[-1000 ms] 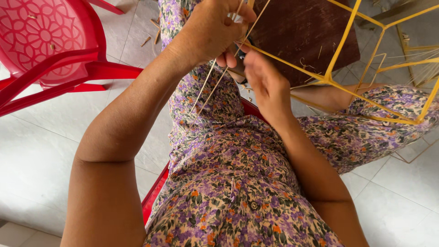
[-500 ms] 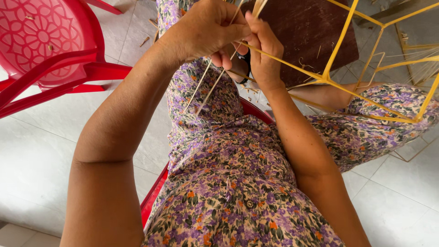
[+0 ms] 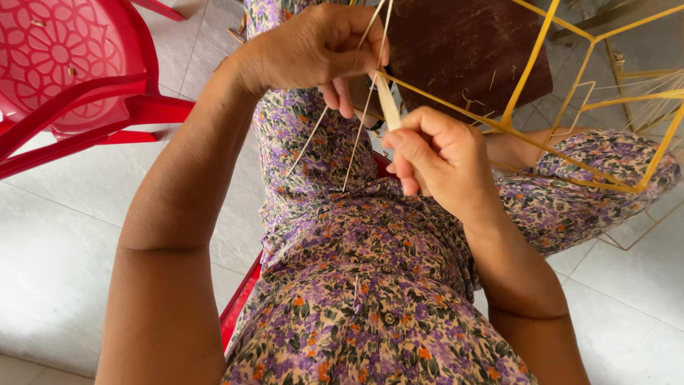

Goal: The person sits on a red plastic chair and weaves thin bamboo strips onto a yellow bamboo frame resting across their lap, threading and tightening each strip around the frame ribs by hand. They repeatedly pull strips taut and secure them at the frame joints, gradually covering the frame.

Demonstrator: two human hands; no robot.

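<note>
**Inspector:** Head view, the only one. The left hand (image 3: 313,53) is curled closed, pinching two thin pale strips (image 3: 356,107) against a bar of the yellow wire frame (image 3: 527,71); their loose ends hang down over the lap. The right hand (image 3: 438,157) is closed in a fist round a pale flat sliver (image 3: 388,103), which points up toward the same bar, just below the left fingers.

**Clerk:** And the state of the work?

**Inspector:** Early, in my judgement. The frame rests across the raised knee in front of the person, and every bar I can see is bare — no wrapping or weaving shows on it. Only the one spot under the left hand has strips laid to it; whether they are tied there I cannot tell, as the fingers cover the place. Nearly all of the frame is left to do.

**Clerk:** Materials?

**Inspector:** The frame is rigid and thin, painted yellow, with angular open cells. The strips are narrow, stiff enough to hang nearly straight, like split cane or bamboo. Behind the frame lies a dark brown board (image 3: 463,50), matt and scuffed. Further yellow frames (image 3: 634,78) stand at the right edge. A red plastic chair (image 3: 71,78) with a pierced pattern sits to the left — glossy, moulded — on pale floor tiles (image 3: 57,235). The dress (image 3: 370,285) is a soft floral print.
</note>
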